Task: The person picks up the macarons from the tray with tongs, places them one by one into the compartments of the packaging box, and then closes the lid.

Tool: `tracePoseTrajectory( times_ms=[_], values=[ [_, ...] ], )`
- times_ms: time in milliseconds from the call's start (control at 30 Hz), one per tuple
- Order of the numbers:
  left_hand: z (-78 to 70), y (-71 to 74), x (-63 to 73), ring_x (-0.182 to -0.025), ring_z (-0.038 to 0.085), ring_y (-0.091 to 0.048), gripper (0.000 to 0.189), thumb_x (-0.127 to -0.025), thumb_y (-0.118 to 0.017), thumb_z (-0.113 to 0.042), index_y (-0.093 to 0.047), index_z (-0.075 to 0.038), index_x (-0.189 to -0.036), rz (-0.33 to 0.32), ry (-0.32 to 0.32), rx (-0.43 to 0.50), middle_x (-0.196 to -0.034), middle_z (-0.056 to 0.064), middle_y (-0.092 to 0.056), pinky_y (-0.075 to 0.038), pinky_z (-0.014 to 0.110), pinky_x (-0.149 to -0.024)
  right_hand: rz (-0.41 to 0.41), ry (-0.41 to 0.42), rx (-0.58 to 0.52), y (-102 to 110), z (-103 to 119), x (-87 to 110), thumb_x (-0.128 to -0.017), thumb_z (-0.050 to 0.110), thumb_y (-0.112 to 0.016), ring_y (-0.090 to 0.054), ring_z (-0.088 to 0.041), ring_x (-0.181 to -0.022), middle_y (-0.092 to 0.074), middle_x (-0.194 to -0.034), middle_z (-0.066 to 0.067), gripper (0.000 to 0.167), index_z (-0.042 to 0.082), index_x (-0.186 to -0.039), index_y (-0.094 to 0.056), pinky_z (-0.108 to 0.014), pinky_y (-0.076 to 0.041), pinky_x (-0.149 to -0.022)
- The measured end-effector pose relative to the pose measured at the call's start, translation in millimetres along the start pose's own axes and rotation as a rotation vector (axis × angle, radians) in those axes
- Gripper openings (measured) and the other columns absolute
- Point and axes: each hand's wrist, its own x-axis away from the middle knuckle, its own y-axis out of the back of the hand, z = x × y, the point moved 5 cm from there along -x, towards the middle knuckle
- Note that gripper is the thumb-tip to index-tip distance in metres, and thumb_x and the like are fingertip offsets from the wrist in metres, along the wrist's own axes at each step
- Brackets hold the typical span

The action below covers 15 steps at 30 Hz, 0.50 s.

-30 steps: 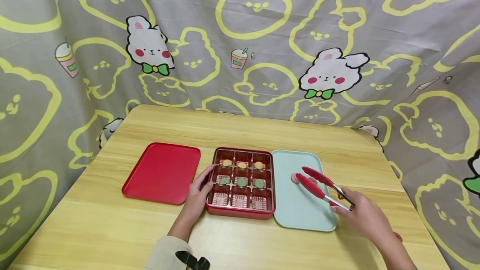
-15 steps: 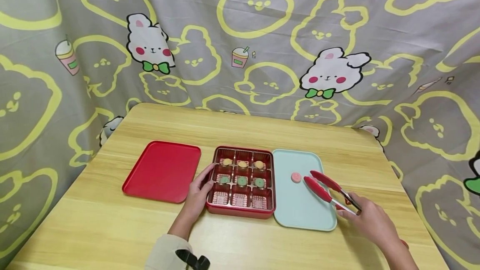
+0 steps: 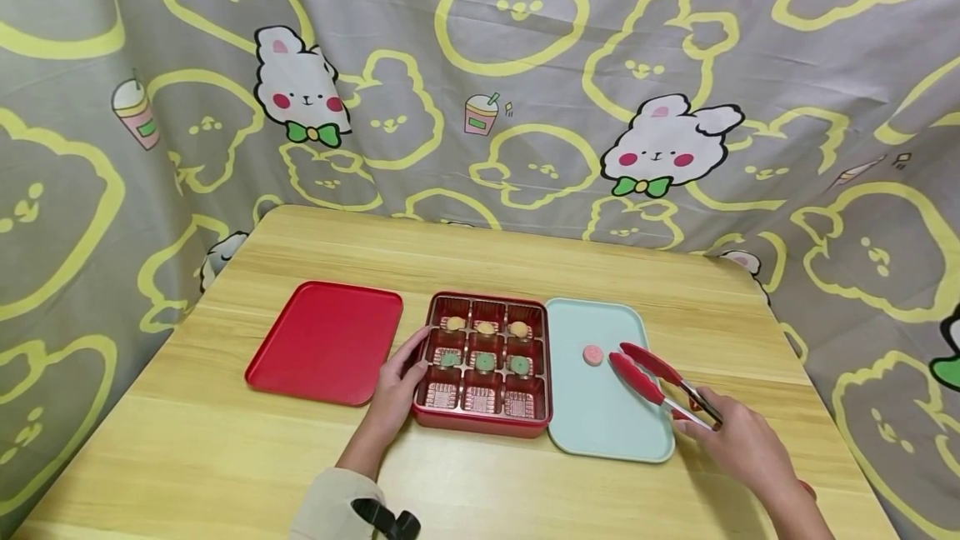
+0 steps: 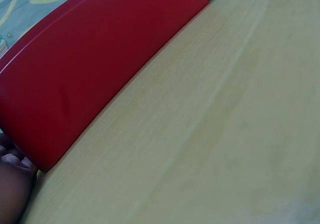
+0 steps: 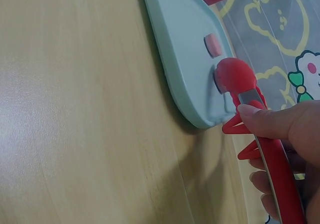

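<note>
My left hand [image 3: 393,394] rests against the left wall of a red box [image 3: 480,425], fingers and thumb at its rim. Inside is a nine-compartment insert. Yellow round pieces [image 3: 486,328] sit in its back row, green ones [image 3: 485,362] in its middle row; the front row shows its ridged floor. My right hand [image 3: 738,436] grips red-tipped tongs [image 3: 637,379] over a pale blue tray [image 3: 600,432]. Just left of the tong tips lies a pink round piece [image 3: 592,355]. Whether anything sits between the tips is hidden, also in the right wrist view.
A flat red lid [image 3: 326,344] lies left of the box on the wooden table [image 3: 480,482]. The tray adjoins the box's right side. A patterned curtain [image 3: 390,40] hangs behind the table and along its sides.
The tongs have shifted a little right, off the pink piece, which now shows whole. A second pink shape seen earlier between the tips no longer shows. The left hand keeps its place.
</note>
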Motion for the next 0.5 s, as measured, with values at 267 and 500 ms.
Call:
tracePoseTrajectory(
  times_ms=[267,500],
  values=[
    [0.5,0.1,0.1,-0.128,0.028,-0.041,0.050,-0.095,-0.044,-0.004,-0.043,-0.020,-0.142,0.002,-0.004,0.007,-0.149,0.007,-0.036,-0.045,0.022,-0.090,-0.002,-0.003,0.007,4.6,0.8,0.4,-0.077,0.050,-0.070,-0.050,-0.025,-0.069,-0.060,-0.080,-0.008,0.069,0.000,-0.123,-0.057,-0.033,-0.034,-0.055],
    [0.9,-0.4,-0.6,-0.130,0.027,-0.039,0.051,-0.095,-0.045,-0.005,-0.042,-0.024,-0.142,0.010,0.006,0.005,-0.149,0.005,-0.036,-0.042,0.022,-0.093,0.020,-0.031,0.008,7.5,8.4,3.1,-0.078,0.049,-0.069,-0.043,-0.019,-0.060,-0.041,-0.061,0.000,0.054,0.009,-0.113,-0.060,-0.031,-0.028,-0.051]
  ],
)
